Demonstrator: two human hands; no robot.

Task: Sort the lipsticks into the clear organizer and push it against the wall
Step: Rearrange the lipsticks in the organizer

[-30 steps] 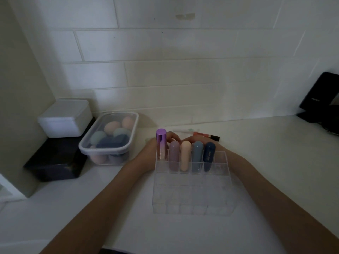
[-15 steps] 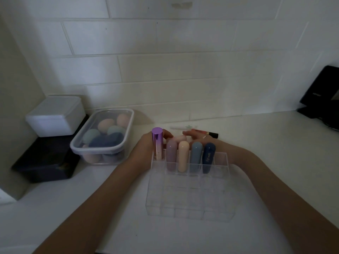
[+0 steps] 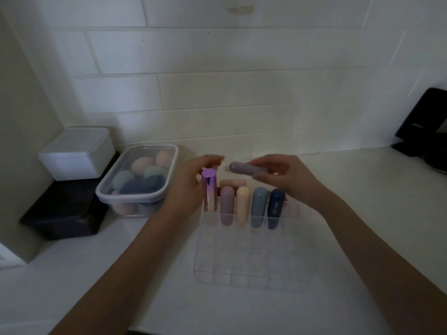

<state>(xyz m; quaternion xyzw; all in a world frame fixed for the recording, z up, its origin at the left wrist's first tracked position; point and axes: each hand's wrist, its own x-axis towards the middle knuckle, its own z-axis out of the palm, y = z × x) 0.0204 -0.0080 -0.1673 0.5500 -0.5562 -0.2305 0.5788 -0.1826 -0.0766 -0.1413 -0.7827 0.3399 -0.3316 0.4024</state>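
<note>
My right hand [image 3: 287, 180] pinches a grey-mauve lipstick [image 3: 244, 168] sideways between thumb and fingers, raised just behind the clear organizer [image 3: 249, 257]. My left hand [image 3: 193, 187] hovers beside the organizer's rear left corner, fingers loosely curled, gripping nothing that I can confirm. I judge the tube light, rigid and glossy, so likely to slip; hold it at mid-body and turn it upright before lowering it into a cell. The organizer's rear row holds five upright tubes: a purple metallic lipstick [image 3: 209, 189], a lilac one [image 3: 227, 205], a peach one [image 3: 242, 205], a grey-blue one [image 3: 258, 205] and a navy one [image 3: 276, 206]. The nearer rows appear vacant. The organizer sits on the table [image 3: 362, 213], apart from the tiled wall [image 3: 242, 93]. To the left, a lidded plastic tub [image 3: 169, 187] contains makeup sponges [image 3: 142, 165]
</note>
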